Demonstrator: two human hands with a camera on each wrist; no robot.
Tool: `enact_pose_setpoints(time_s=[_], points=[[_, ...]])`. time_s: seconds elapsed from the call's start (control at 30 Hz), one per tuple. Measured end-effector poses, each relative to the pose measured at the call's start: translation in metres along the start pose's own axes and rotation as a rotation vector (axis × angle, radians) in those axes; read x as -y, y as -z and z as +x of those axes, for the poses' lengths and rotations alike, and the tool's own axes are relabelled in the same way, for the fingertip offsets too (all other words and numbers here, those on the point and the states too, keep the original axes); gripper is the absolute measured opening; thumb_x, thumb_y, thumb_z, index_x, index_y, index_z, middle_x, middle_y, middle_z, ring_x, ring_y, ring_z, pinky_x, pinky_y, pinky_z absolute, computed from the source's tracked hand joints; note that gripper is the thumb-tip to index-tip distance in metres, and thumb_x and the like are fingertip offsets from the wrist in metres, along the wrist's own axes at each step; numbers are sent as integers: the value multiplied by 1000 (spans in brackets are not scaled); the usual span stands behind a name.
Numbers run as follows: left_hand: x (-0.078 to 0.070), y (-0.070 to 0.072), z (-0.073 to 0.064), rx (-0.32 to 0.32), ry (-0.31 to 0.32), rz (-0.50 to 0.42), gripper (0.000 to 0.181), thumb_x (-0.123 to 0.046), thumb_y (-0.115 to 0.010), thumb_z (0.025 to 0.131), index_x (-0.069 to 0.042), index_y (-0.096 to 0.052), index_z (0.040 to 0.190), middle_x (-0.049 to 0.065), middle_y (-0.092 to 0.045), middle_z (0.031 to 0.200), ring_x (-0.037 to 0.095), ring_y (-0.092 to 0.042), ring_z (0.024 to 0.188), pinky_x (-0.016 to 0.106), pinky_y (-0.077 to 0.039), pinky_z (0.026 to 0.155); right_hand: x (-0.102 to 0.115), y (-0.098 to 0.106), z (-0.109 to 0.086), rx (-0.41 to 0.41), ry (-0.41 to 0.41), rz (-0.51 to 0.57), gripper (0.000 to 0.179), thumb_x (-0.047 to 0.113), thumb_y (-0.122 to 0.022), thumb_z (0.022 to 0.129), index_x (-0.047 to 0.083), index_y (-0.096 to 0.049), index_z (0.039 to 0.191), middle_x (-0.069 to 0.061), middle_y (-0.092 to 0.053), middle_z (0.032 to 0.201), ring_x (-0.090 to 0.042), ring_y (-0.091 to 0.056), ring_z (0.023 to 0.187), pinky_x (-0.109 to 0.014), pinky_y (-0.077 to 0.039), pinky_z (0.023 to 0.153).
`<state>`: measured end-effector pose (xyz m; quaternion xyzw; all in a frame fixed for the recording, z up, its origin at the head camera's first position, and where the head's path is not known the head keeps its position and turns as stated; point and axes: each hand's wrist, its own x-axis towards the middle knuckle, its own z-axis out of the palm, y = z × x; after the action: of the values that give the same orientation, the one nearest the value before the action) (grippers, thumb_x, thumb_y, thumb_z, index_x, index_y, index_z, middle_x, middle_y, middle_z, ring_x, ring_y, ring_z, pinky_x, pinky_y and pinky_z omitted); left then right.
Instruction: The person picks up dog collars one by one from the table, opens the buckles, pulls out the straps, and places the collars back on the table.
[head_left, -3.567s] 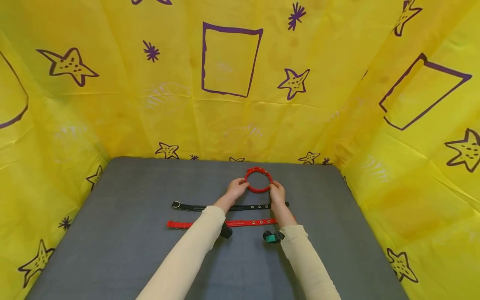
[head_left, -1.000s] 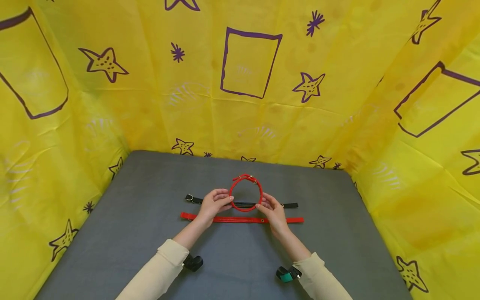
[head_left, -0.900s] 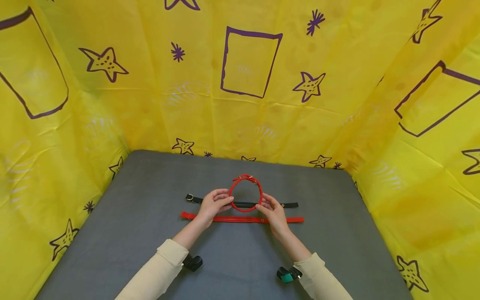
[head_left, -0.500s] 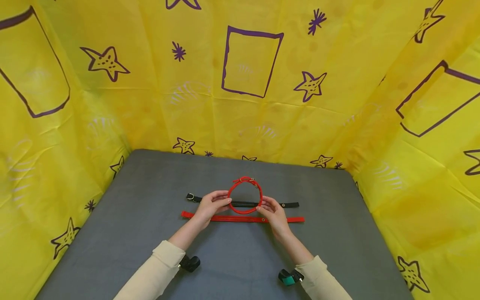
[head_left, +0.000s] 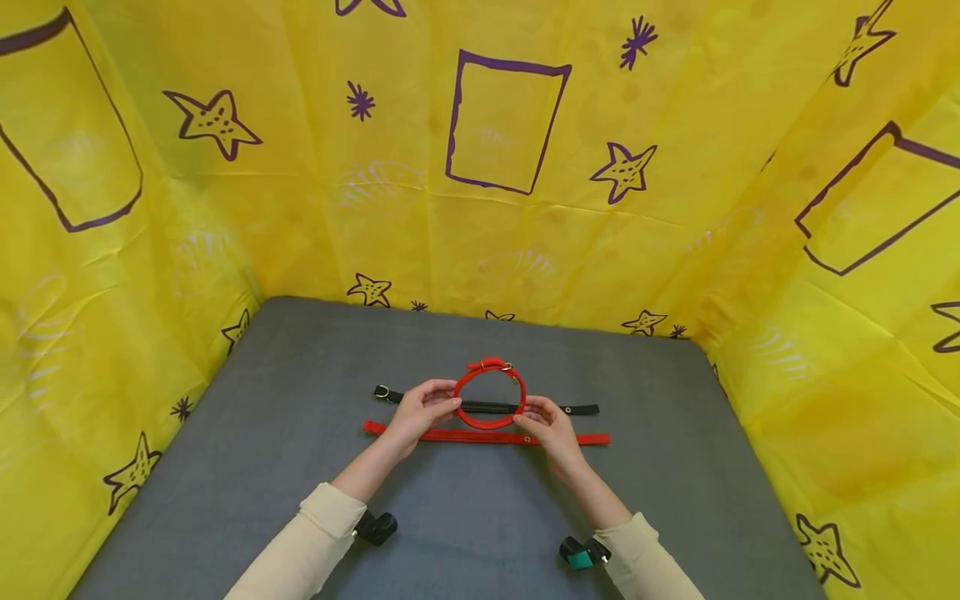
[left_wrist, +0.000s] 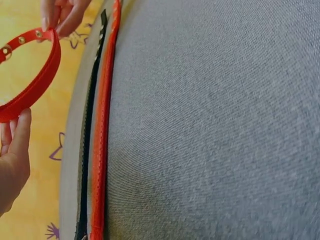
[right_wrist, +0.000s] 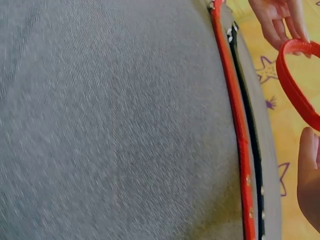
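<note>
A red collar [head_left: 487, 424], buckled into a ring, is held up over the table between both hands. My left hand [head_left: 422, 414] pinches its left side between thumb and fingers, and my right hand [head_left: 551, 429] pinches the right side. The buckle and metal rings sit at the ring's far side. In the left wrist view, eyelets show along the strap of the red collar [left_wrist: 42, 82]. Behind and below it, a black collar [head_left: 487, 408] lies stretched flat, partly covered by the hands. Nearer to me, a second red collar [head_left: 480, 437] lies straight, parallel to the black one.
A grey cloth-covered table [head_left: 300, 350] bears the flat collars. Yellow fabric [head_left: 337, 225] with purple starfish drawings rises at the back and both sides. Black wrist devices [head_left: 375, 528] are strapped at both wrists.
Since the oldest frame, both hands have brought the ring-shaped red collar from the table's far part nearer to me. Over the last second it has lowered and tilted slightly flatter.
</note>
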<state>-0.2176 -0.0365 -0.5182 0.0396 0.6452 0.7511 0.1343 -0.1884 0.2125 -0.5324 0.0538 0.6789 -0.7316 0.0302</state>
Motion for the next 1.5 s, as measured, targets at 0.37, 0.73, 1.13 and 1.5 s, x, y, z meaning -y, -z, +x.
enact_pose_setpoints(time_s=[0.37,0.73,1.13,1.5], points=[[-4,7,-4,13,-43,94,35,-7,-71,89,0,-62,122,10,-63,105,18,-63,93,53,-48,92,29,11,0,124,157,-276,33,10,-72,89,-1,-63,118,-15,-67,101,-23,-62,95,-23,-50,82],[-7,8,-14,49,-59,187,34,-10,-72,89,-2,-63,121,8,-66,102,18,-63,94,38,-53,83,52,7,-10,210,228,-321,33,7,-69,91,-9,-62,119,-18,-67,102,-22,-61,94,-24,-49,84],[-4,10,-14,35,-69,189,35,-6,-73,87,-2,-64,120,25,-62,114,19,-62,97,27,-50,79,50,5,-12,204,244,-324,26,4,-70,89,-7,-65,113,-20,-66,99,-30,-60,94,-24,-51,81],[-15,14,-16,33,-126,329,33,-13,-79,83,-9,-69,115,6,-68,106,23,-63,98,29,-52,80,50,3,-15,196,268,-354,22,3,-70,89,-4,-67,110,-17,-66,99,-17,-61,91,-48,-45,95]])
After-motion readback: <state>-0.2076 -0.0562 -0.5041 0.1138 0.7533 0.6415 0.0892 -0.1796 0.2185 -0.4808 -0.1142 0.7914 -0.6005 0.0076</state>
